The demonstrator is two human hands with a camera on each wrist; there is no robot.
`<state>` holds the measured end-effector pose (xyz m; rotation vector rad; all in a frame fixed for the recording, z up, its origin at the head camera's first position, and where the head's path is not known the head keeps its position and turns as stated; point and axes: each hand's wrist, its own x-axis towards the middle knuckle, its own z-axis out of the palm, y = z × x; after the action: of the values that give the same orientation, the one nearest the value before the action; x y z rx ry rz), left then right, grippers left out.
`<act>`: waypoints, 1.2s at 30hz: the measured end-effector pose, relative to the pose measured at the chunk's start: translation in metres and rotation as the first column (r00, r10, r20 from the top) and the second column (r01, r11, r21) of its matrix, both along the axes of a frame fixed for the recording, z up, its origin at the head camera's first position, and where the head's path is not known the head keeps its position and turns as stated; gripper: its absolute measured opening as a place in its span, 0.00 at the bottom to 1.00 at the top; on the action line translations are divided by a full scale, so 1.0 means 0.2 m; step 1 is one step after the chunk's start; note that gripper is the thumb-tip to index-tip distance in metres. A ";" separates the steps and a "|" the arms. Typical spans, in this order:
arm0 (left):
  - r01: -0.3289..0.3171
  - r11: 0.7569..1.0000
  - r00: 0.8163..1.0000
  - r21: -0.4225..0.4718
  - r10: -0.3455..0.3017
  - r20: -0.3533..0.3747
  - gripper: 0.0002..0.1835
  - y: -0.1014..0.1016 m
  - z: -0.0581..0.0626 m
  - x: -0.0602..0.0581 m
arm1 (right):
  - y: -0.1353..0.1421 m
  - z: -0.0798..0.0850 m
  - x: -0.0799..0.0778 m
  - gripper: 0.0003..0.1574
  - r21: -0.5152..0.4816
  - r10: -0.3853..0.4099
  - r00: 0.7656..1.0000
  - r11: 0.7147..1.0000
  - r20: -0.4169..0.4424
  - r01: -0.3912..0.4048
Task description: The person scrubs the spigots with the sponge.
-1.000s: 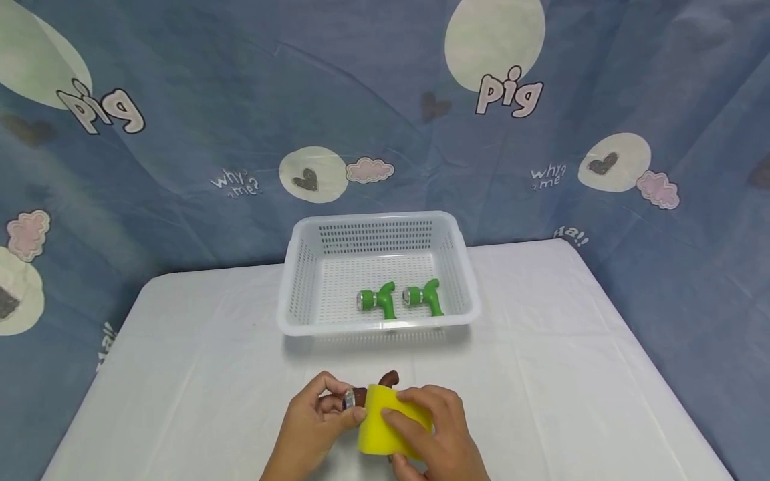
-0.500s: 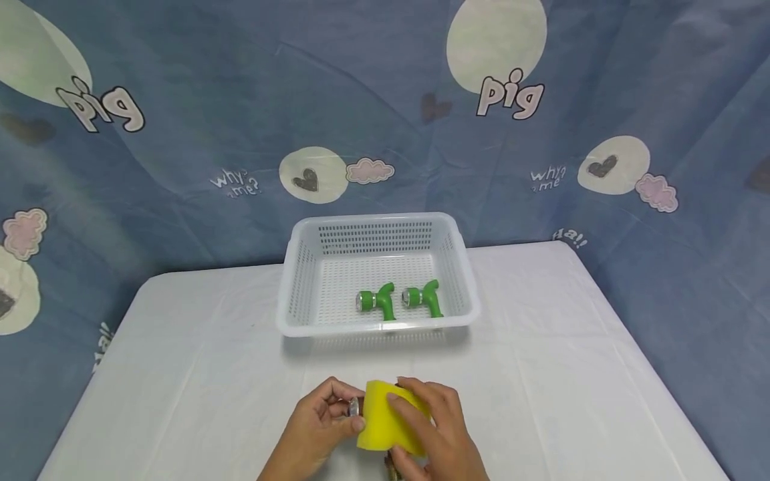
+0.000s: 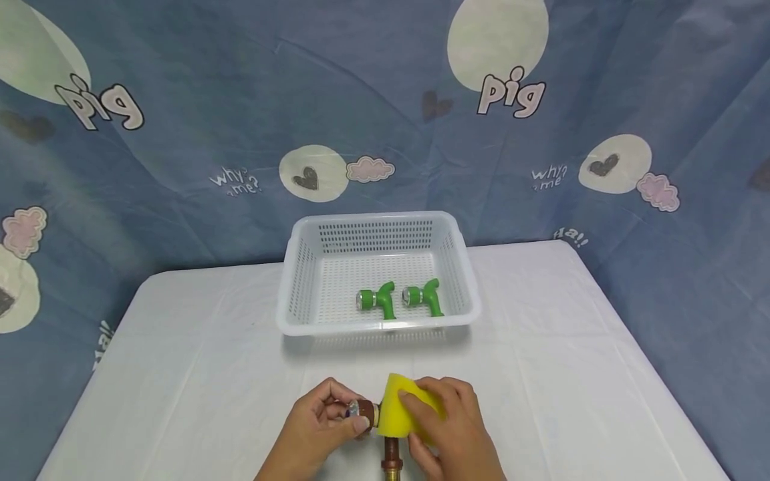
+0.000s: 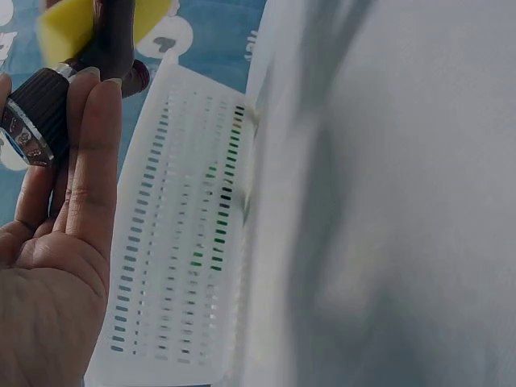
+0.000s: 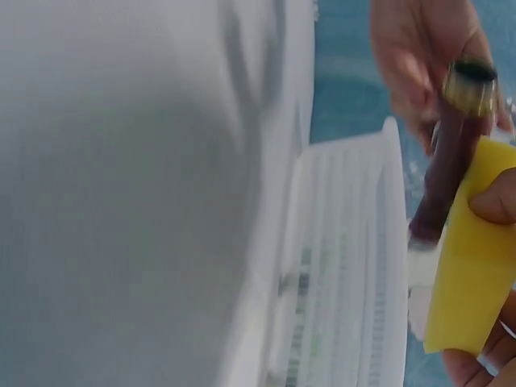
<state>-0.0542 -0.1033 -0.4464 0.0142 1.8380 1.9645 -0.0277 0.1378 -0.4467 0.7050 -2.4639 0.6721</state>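
My left hand (image 3: 315,427) grips a brown tap (image 3: 392,451) by its ribbed, silver-capped knob (image 4: 40,109), above the table's near side. A yellow sponge cloth (image 3: 398,409) bends over the tap's body, hiding its middle and spout in the head view. My right hand (image 3: 460,427) pinches that cloth between thumb and fingers. Below the cloth, the tap's stem points toward me and ends in brass; the right wrist view shows this brass end (image 5: 470,87) as an open tube.
A white perforated plastic basket (image 3: 379,327) stands at the table's back. Inside lie two green taps, one at left (image 3: 385,300) and one at right (image 3: 430,297). A white cloth (image 3: 198,374) covers the table; a blue printed curtain (image 3: 361,87) hangs behind.
The right hand and yellow cloth have shifted right along the tap, uncovering its brown knob collar and lower stem. The left hand keeps its hold. Basket and green taps have not moved.
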 end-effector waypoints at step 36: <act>-0.242 0.947 0.954 -0.209 0.193 -0.231 0.22 0.05 0.05 0.01 | -0.03 0.04 0.09 0.30 0.011 0.029 0.984 0.999 0.177 -0.032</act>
<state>-0.0515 -0.0932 -0.4355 -0.0633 2.2886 1.9347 -0.0095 0.1322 -0.4377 0.7173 -2.6260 0.7602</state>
